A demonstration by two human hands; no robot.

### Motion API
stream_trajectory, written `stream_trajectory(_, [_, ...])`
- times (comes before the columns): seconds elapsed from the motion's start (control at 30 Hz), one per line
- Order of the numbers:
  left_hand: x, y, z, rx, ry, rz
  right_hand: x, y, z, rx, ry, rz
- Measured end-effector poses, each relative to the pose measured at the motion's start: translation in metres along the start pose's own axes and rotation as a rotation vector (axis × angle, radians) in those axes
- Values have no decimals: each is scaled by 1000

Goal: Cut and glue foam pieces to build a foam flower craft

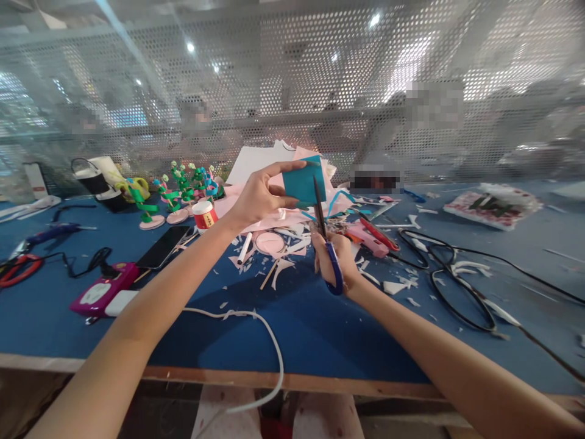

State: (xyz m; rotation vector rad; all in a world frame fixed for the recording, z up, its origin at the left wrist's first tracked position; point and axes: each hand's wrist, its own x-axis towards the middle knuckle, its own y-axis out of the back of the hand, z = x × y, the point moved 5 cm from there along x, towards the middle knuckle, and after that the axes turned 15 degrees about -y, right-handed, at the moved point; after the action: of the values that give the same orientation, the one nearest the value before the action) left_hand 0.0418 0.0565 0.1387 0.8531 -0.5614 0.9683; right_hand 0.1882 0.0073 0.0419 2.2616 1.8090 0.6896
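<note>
A teal piece of paper (pixel 299 184) is pinched in my left hand (pixel 260 194), fingers along its top and bottom edges, held above the littered table. My right hand (pixel 336 259) grips scissors (pixel 333 268) with blue handles. Their dark blades point up and lie across the paper's right part; I cannot tell whether they are cutting through it. Thin teal strips (pixel 340 200) hang or lie just right of the paper. Below my hands are white and pink paper scraps (pixel 283 265), a pink disc (pixel 269 242) and a white marker (pixel 245 249).
Pink glue gun (pixel 372 239) and black cable (pixel 439 286) lie right. Small paper plants (pixel 183 189), a red-and-white jar (pixel 204 216), a phone (pixel 163 247) and a magenta power strip (pixel 107 289) stand or lie left. A white cable (pixel 274 341) crosses the front edge. Perforated metal screen (pixel 292 79) behind.
</note>
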Motion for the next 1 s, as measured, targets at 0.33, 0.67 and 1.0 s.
stream_trajectory(0.33, [0,-1,-3,-40,13,8,-2,-1,1,23,-56,9])
stream_trajectory(0.67, [-1,-3,-1,-49,14,16,-3,0,0,1,-65,34])
stream_trajectory(1.0, [-1,-2,-2,-50,21,16,-4,2,-3,3,-88,61])
